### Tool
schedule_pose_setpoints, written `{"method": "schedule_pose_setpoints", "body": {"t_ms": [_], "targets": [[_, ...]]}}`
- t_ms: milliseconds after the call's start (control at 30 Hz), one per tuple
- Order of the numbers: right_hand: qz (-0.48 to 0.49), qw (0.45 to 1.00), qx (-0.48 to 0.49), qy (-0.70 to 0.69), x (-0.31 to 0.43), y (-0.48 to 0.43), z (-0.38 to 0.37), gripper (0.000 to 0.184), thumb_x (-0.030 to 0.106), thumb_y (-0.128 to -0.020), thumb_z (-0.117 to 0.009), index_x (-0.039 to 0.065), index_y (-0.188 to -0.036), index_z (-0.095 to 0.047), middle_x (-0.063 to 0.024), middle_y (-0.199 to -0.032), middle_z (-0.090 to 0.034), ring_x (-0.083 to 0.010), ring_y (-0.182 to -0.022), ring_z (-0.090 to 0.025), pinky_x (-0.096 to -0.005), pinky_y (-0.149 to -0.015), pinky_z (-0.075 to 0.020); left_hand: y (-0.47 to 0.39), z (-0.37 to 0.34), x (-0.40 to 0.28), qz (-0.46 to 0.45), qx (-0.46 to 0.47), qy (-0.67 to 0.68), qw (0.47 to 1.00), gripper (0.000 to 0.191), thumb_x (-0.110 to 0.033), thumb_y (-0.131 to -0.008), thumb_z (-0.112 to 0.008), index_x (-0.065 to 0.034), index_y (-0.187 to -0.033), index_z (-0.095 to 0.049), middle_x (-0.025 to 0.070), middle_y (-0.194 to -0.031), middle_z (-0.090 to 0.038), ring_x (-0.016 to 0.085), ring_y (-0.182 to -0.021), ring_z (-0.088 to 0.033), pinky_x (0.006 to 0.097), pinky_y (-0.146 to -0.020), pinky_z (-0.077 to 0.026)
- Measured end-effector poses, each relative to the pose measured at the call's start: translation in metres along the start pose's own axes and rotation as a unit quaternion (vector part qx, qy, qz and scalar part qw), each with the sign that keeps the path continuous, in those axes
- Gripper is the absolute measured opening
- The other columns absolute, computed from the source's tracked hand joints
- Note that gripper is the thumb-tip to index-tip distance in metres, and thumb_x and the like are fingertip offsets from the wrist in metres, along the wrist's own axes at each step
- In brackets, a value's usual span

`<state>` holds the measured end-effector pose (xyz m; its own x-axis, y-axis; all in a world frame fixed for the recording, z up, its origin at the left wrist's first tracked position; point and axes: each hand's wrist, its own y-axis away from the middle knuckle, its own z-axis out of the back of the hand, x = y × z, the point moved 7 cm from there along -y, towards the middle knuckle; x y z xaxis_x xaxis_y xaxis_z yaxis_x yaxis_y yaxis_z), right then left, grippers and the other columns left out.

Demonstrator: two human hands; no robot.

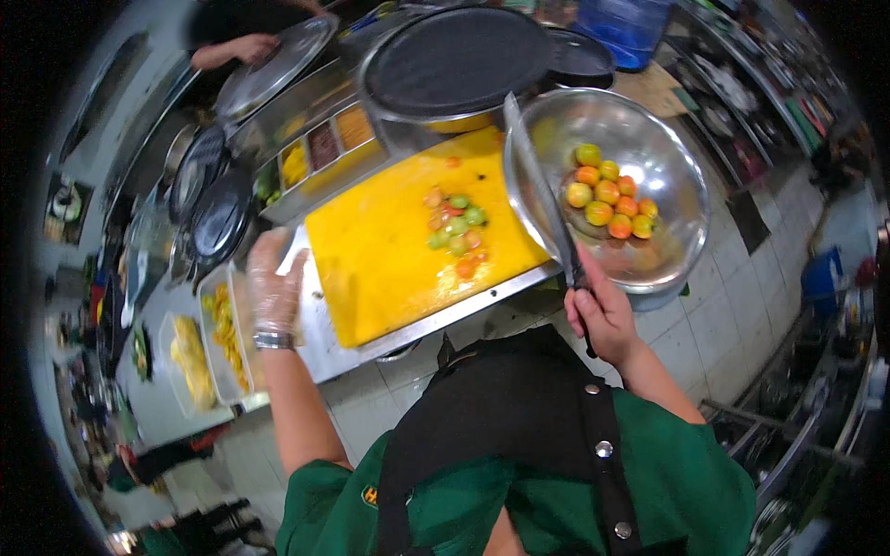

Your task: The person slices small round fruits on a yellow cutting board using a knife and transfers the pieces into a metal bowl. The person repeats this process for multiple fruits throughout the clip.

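Note:
In my right hand is a large kitchen knife with a black handle, its blade pointing away from me across the left rim of a steel bowl. Several whole tomatoes, orange to yellow-green, lie inside that bowl. My left hand wears a clear plastic glove and is beside the left end of a yellow cutting board; its fingers are apart and nothing shows between them. Cut tomato pieces, green and red, are heaped right of the board's middle.
Left of my left hand are a clear plastic container of cut yellow-orange pieces and a tray of wrapped yellow food. Behind the board stand steel compartments of toppings and a big dark-lidded pot. Another person's hand holds a domed lid.

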<state>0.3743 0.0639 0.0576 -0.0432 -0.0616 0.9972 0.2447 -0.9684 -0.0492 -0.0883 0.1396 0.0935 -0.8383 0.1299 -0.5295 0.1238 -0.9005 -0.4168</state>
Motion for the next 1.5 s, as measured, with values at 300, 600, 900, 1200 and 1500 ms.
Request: {"method": "schedule_pose_setpoints", "body": {"t_ms": [300, 600, 900, 1200, 1500], "targets": [[0.156, 0.929, -0.255, 0.220, 0.034, 0.068, 0.126, 0.057, 0.007, -0.101, -0.042, 0.011, -0.155, -0.025, -0.0072, -0.096, -0.061, -0.0068, -0.064, -0.047, -0.0203, -0.059, -0.0427, -0.022, -0.202, -0.301, -0.340, 0.313, 0.020, 0.887, 0.034, -0.023, -0.082, -0.072, -0.0087, -0.112, -0.066, 0.0152, -0.118, -0.065, 0.033, -0.105, -0.064, 0.0428, -0.090, -0.052], [-0.033, 0.811, -0.547, 0.203, -0.009, 0.207, 0.238, 0.056, 0.006, -0.099, -0.048, 0.014, -0.153, -0.034, -0.0014, -0.093, -0.059, -0.0042, -0.060, -0.042, -0.0199, -0.054, -0.0387, -0.072, -0.415, -0.360, -0.283, 0.407, -0.170, 0.852, 0.028, -0.016, -0.088, -0.058, -0.0052, -0.109, -0.071, 0.0183, -0.113, -0.069, 0.034, -0.104, -0.067, 0.0434, -0.089, -0.054], [-0.012, 0.873, -0.469, 0.132, -0.018, 0.181, 0.224, 0.061, 0.004, -0.097, -0.049, 0.008, -0.154, -0.028, -0.0022, -0.091, -0.060, -0.0043, -0.058, -0.044, -0.0193, -0.052, -0.0385, -0.079, -0.403, -0.385, -0.299, 0.461, -0.291, 0.783, 0.027, -0.014, -0.075, -0.067, -0.0060, -0.100, -0.075, 0.0165, -0.107, -0.071, 0.030, -0.105, -0.068, 0.0382, -0.087, -0.057], [0.101, 0.970, -0.213, 0.066, 0.000, 0.051, 0.142, 0.059, 0.005, -0.097, -0.049, 0.003, -0.152, -0.029, -0.0061, -0.092, -0.065, -0.0051, -0.058, -0.048, -0.0201, -0.052, -0.0431, -0.078, -0.163, -0.269, -0.099, 0.187, 0.279, 0.936, 0.045, -0.034, -0.082, -0.075, -0.0060, -0.114, -0.062, 0.0103, -0.115, -0.066, 0.025, -0.106, -0.063, 0.0359, -0.094, -0.050], [0.152, 0.980, 0.086, 0.098, 0.002, -0.047, -0.018, 0.061, 0.004, -0.093, -0.056, 0.001, -0.150, -0.034, -0.0053, -0.082, -0.065, -0.0089, -0.059, -0.054, -0.0257, -0.057, -0.0470, 0.071, -0.088, -0.078, 0.304, -0.057, 0.704, 0.639, 0.029, -0.035, -0.094, -0.062, -0.0100, -0.107, -0.060, 0.0062, -0.096, -0.064, 0.016, -0.066, -0.059, 0.0259, -0.051, -0.047]]}}
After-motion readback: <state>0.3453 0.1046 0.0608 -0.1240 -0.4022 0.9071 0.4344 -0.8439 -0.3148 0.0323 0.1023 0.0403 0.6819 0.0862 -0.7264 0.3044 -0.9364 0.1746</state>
